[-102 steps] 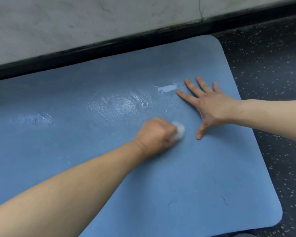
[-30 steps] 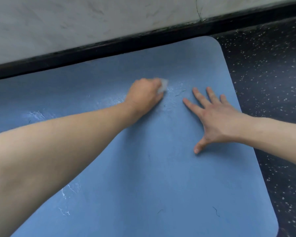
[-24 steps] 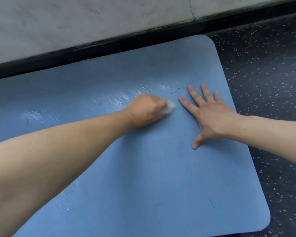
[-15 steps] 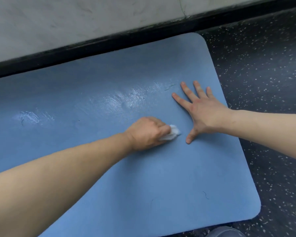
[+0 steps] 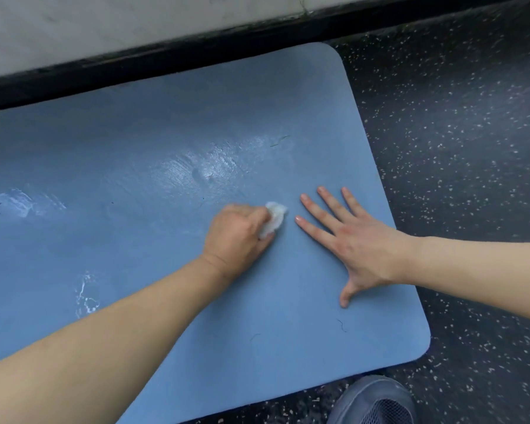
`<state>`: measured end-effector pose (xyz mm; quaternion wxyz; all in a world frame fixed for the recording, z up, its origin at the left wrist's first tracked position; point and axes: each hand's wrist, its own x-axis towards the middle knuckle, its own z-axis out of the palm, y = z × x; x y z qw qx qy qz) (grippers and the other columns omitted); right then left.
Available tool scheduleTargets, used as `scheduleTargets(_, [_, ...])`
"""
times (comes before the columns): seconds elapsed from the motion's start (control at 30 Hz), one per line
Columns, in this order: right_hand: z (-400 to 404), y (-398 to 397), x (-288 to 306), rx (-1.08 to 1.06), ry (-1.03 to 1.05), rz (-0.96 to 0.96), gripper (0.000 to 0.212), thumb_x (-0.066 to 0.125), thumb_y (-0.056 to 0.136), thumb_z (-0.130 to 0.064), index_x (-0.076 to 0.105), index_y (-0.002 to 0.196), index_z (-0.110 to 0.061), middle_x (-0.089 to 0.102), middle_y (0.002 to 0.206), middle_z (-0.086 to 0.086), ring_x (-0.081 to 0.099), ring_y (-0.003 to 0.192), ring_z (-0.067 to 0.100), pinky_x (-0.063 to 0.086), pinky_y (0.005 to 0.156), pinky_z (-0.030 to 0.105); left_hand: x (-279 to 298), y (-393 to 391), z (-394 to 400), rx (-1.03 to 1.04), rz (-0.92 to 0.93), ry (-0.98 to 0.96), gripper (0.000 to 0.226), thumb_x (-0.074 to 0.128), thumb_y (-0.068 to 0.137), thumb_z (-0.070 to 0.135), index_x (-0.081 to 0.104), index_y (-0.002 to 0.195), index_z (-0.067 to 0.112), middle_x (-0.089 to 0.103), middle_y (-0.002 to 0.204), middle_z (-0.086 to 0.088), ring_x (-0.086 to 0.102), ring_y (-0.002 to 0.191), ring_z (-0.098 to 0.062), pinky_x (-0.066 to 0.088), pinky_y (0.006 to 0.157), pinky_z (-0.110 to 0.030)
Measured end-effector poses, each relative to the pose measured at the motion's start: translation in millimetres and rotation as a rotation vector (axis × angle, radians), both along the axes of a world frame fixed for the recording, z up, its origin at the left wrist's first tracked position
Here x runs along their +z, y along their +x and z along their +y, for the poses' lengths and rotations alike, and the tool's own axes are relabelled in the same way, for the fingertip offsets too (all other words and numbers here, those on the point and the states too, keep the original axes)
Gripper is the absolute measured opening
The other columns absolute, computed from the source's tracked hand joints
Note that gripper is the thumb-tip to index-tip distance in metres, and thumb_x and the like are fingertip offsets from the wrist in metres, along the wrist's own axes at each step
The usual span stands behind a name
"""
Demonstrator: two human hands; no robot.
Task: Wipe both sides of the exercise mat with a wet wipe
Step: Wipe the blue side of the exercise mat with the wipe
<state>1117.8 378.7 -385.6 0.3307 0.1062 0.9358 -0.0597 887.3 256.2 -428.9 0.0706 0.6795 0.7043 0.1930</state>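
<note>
Mat (image 5: 172, 301): fills the frame's left and centre, on the floor.
Left hand (image 5: 236, 237): centre frame, pinching the wipe (image 5: 273, 217) against the mat.
Right hand (image 5: 358, 240): centre-right, spread flat, pinning the mat.
Advice: overlap strokes toward the dry lower right.

head view, close, looking down at mat (image 5: 288, 347)

Your forearms and hands (image 5: 361, 240) are bare, no sleeves, rings or watch showing; you're wearing a grey-blue mesh-toe shoe (image 5: 374, 402).
</note>
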Motion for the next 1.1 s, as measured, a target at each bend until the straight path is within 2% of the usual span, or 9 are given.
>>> scheduleTargets(0.17, [-4.0, -0.9, -6.0, -0.022, 0.02, -0.001, 0.176, 0.064, 0.034, -0.103, -0.012, 0.167, -0.016, -0.026, 0.171, 0.019, -0.022, 0.155, 0.05, 0.001, 0.123, 0.074, -4.0, 52.8, -55.1, -0.693, -0.04, -0.016, 0.019, 0.065, 0.096, 0.024, 0.052, 0.083, 0.018, 0.055, 0.066, -0.004, 0.052, 0.06, -0.029, 0.039, 0.062, -0.036])
scheduleTargets(0.3, [-4.3, -1.5, -6.4, -0.047, 0.012, -0.013, 0.175, 0.068, 0.038, -0.1, -0.022, 0.164, -0.018, -0.035, 0.167, 0.017, -0.029, 0.154, 0.047, -0.003, 0.123, 0.072, -2.4, 19.0, -41.0, -0.097, -0.036, 0.003, 0.027, 0.062, 0.095, 0.033, 0.052, 0.073, 0.021, 0.052, 0.059, -0.003, 0.053, 0.055, -0.031, 0.034, 0.058, -0.036])
scheduleTargets(0.33, [-4.1, -1.1, -6.6, -0.045, 0.015, -0.017, 0.175, 0.068, 0.038, -0.1, -0.022, 0.164, -0.018, -0.035, 0.167, 0.017, -0.029, 0.154, 0.047, -0.003, 0.123, 0.072, -4.3, 24.9, -48.0, -0.068, -0.042, 0.0, 0.026, 0.062, 0.095, 0.033, 0.051, 0.074, 0.02, 0.051, 0.058, -0.003, 0.053, 0.054, -0.031, 0.033, 0.057, -0.036])
scheduleTargets(0.5, [-5.4, -2.7, -3.1, -0.041, 0.04, -0.035, 0.175, 0.066, 0.038, -0.101, -0.021, 0.165, -0.018, -0.034, 0.168, 0.017, -0.027, 0.154, 0.048, -0.002, 0.124, 0.071, -8.3, 85.3, -116.7, -0.713, -0.07, -0.033, 0.011, 0.064, 0.095, 0.02, 0.057, 0.086, 0.017, 0.05, 0.067, 0.0, 0.047, 0.062, -0.023, 0.034, 0.067, -0.035])
scheduleTargets(0.67, [-5.2, -1.0, 14.5, -0.024, -0.054, -0.125, 0.164, 0.078, 0.055, -0.088, -0.03, 0.161, -0.023, -0.047, 0.161, 0.014, -0.037, 0.151, 0.044, -0.008, 0.127, 0.063, -1.9, 78.2, -106.8, -0.144, -0.151, -0.03, 0.026, 0.062, 0.098, 0.031, 0.051, 0.077, 0.021, 0.048, 0.06, 0.003, 0.046, 0.057, -0.023, 0.039, 0.058, -0.037])
scheduleTargets(0.87, [6.4, -3.9, 33.6, -0.031, -0.068, -0.104, 0.154, 0.078, 0.059, -0.085, -0.025, 0.162, -0.035, -0.046, 0.163, 0.009, -0.031, 0.156, 0.035, -0.005, 0.128, 0.062, -16.1, 141.1, -147.7, -0.702, -0.058, -0.053, 0.011, 0.059, 0.093, 0.012, 0.057, 0.083, 0.016, 0.042, 0.062, 0.002, 0.033, 0.061, -0.022, 0.04, 0.066, -0.034])
scheduleTargets(0.93, [13.3, -7.3, 34.5, -0.064, -0.014, -0.075, 0.154, 0.076, 0.059, -0.087, -0.024, 0.162, -0.033, -0.043, 0.164, 0.01, -0.029, 0.157, 0.036, -0.003, 0.128, 0.062, -12.0, 122.3, -116.1, -0.628, -0.034, -0.024, 0.005, 0.059, 0.095, 0.018, 0.062, 0.091, 0.017, 0.044, 0.062, 0.003, 0.038, 0.059, -0.022, 0.038, 0.064, -0.033])
scheduleTargets(1.03, [35.1, -14.6, 34.8, -0.137, 0.033, -0.029, 0.159, 0.077, 0.053, -0.09, -0.02, 0.164, -0.032, -0.034, 0.169, 0.011, -0.021, 0.159, 0.036, 0.001, 0.129, 0.06, -7.8, 91.2, -66.5, -0.242, -0.123, -0.002, 0.016, 0.06, 0.096, 0.029, 0.058, 0.083, 0.02, 0.049, 0.059, 0.003, 0.046, 0.055, -0.024, 0.035, 0.06, -0.034])
scheduleTargets(1.1, [47.7, -19.8, 32.4, -0.161, 0.043, -0.024, 0.162, 0.078, 0.049, -0.091, -0.02, 0.164, -0.032, -0.03, 0.17, 0.01, -0.019, 0.16, 0.035, 0.003, 0.129, 0.059, -2.1, 105.3, -62.3, -0.324, -0.132, -0.075, 0.008, 0.061, 0.094, 0.028, 0.058, 0.089, 0.022, 0.054, 0.063, 0.004, 0.051, 0.057, -0.023, 0.035, 0.063, -0.034])
